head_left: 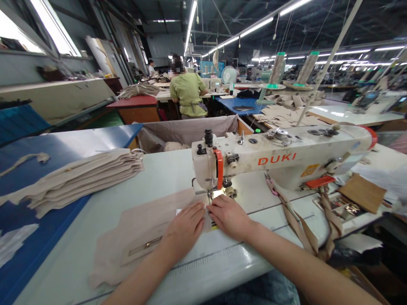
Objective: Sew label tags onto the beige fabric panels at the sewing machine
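A beige fabric piece (140, 220) with a zipper (149, 243) set in it lies on the sewing machine table, its right end under the machine's needle area. My left hand (187, 224) rests flat on that cloth, fingers stretched toward the needle. My right hand (230, 217) is just right of the needle, fingers bent and drawn together at the fabric's edge; its fingertips are partly hidden. Both hands nearly touch in front of the presser foot (210, 197). The white sewing machine (280, 156) stands right behind them, its lamp lit.
Stacked beige fabric pieces (92, 176) lie at left, partly on a blue table (63, 144). Thread snips (271, 184) and fabric strips (295, 224) lie right, near a parts tray (346, 207). Behind are a cloth-lined bin (190, 128) and a seated person (189, 91).
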### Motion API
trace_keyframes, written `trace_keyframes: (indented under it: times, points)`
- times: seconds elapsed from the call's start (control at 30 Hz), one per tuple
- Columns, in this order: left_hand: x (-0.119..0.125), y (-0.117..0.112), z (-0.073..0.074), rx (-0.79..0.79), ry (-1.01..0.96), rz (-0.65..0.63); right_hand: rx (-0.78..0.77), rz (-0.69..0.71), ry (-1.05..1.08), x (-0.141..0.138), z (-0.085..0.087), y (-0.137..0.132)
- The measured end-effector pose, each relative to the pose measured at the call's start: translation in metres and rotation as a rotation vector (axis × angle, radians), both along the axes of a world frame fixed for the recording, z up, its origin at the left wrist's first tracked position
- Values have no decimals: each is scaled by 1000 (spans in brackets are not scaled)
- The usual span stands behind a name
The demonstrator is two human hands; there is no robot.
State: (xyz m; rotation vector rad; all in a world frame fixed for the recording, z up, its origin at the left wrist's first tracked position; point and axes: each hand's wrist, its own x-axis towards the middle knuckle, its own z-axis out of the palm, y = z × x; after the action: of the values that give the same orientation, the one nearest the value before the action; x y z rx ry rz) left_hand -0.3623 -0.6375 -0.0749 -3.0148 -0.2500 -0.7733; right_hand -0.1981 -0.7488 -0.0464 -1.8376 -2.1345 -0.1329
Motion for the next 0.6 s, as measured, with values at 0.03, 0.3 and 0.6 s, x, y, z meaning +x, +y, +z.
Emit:
trace_keyframes:
  times: [0.03, 0.3, 0.6]
  points:
    - [3, 1, -1, -4, 0, 2, 5, -8, 2, 1, -1, 1]
    - [12, 3, -7, -5, 7, -16, 45, -80, 11, 6, -10, 3]
    - [18, 3, -9, -3, -19, -26, 61, -111, 0, 7, -10, 1]
